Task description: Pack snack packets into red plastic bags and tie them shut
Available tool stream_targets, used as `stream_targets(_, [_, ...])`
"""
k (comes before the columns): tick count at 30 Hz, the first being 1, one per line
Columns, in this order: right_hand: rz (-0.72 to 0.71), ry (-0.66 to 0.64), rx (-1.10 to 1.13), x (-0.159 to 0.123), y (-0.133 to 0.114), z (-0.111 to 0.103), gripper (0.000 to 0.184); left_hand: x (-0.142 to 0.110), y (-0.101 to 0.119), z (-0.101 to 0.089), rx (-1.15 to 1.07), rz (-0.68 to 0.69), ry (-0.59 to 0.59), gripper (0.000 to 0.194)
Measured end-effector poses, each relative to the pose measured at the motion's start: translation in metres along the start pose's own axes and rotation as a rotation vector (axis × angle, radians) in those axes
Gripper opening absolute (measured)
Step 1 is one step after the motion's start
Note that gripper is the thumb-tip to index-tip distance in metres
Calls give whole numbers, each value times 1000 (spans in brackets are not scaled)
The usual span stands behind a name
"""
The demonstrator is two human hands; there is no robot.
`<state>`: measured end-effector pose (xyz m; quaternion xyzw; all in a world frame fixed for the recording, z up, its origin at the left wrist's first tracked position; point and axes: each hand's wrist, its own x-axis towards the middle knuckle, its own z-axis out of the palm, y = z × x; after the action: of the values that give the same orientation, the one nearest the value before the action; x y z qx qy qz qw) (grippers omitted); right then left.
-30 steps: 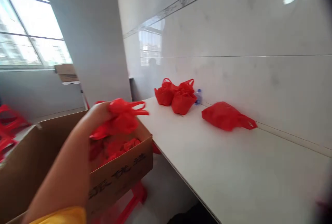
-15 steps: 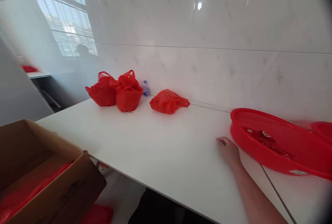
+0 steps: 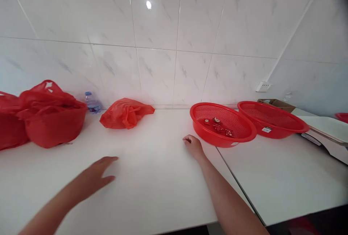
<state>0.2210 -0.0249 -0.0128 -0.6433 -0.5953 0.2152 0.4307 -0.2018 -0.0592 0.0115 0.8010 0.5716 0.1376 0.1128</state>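
Observation:
My left hand [image 3: 94, 178] hovers over the white table [image 3: 152, 177] with thumb and fingers apart, holding nothing. Just left of the near red plastic basket [image 3: 199, 128], my right hand [image 3: 194, 146] rests on the tabletop with its fingers curled together; whether anything small is inside them is hidden. Several small red packets [image 3: 219, 128] with white marks lie in the bottom of that basket. Beyond my left hand, a crumpled red plastic bag [image 3: 125, 113] lies against the wall.
Full red bags [image 3: 54, 126] stand at the left beside a water bottle [image 3: 92, 103]. A second red basket [image 3: 274, 128] sits to the right, with a cardboard box [image 3: 281, 105] behind it and white boards [image 3: 330, 130] further right. A seam crosses the table.
The view has swung right, so the cardboard box at the left is out of sight and the second basket shows fully. My left hand has come into view. My right hand stays beside the basket.

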Motion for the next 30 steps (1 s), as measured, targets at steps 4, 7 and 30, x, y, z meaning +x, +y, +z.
stream_targets(4, [2, -31, -15, 6, 2, -3, 17, 51, 67, 59, -5, 158, 8, 61])
stream_targets(7, [18, -49, -51, 12, 3, -6, 17, 76, 92, 76, -6, 173, 116, 50])
stream_targets(30, [-26, -231, -174, 36, -7, 21, 18, 148, 148, 105, -328, 56, 353, 18])
